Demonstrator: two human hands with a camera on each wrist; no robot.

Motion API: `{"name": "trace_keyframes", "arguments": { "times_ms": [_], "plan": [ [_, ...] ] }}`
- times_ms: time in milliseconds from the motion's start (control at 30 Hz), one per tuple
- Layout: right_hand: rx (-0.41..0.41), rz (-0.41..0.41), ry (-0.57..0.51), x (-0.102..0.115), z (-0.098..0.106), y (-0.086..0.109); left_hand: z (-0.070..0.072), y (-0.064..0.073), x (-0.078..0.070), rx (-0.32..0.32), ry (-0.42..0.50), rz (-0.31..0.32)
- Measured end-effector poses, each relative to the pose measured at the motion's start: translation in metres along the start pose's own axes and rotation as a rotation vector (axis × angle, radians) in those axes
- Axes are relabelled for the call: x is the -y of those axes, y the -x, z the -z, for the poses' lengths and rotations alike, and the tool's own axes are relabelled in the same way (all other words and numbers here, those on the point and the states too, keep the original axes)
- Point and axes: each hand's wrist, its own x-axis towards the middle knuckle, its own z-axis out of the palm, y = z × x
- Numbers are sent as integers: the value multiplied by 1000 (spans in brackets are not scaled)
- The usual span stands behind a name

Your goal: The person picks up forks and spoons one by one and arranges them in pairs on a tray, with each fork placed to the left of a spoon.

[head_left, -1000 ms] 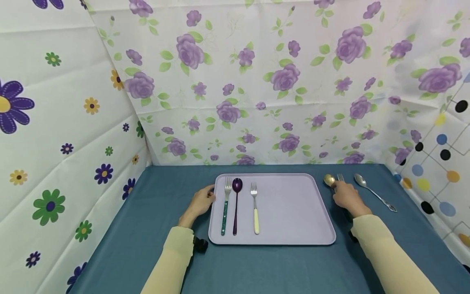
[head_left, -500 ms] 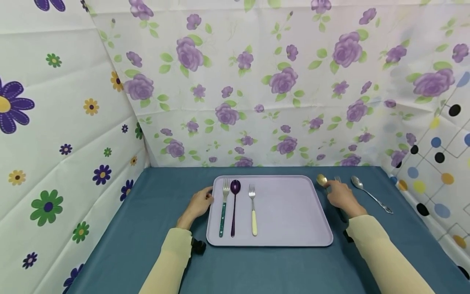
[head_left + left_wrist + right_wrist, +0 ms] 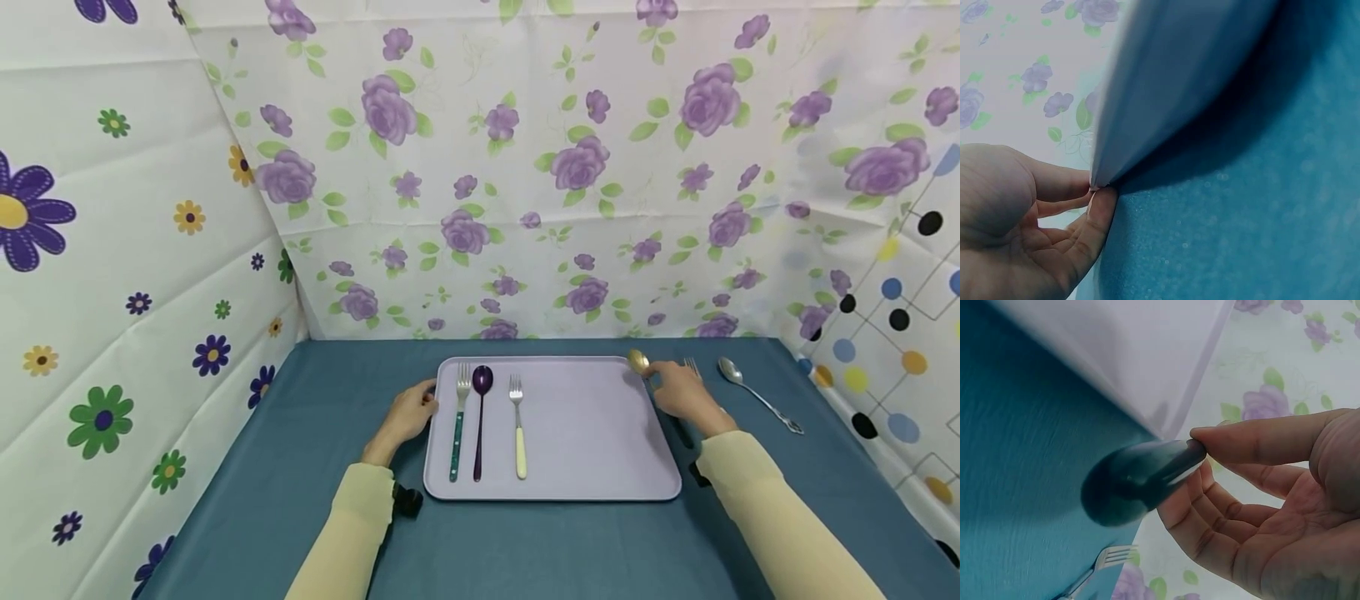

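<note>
In the head view a pale lilac tray lies on the table. My left hand is at its left side. The left wrist view shows thumb and fingers pinching the tray's rim. My right hand pinches a spoon with a gold bowl and a dark green handle. The bowl overlaps the tray's far right corner in the head view. On the tray's left half lie a green-handled fork, a dark purple spoon and a yellow-handled fork, tines and bowl pointing away.
Right of the tray a silver fork lies on the blue cloth, partly hidden by my right hand in the head view. A silver spoon lies farther right. Floral sheets stand behind and at both sides.
My right hand has moved left with the gold-bowled spoon, from the cloth beside the fork to the tray's right edge. My left hand stays at the tray's rim.
</note>
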Motion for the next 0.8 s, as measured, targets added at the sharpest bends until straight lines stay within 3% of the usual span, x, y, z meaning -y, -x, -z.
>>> {"name": "trace_keyframes", "arguments": {
  "times_ms": [800],
  "plan": [
    [26, 16, -45, 48, -15, -3, -1, -1, 3, 10, 4, -6]
  ]
}}
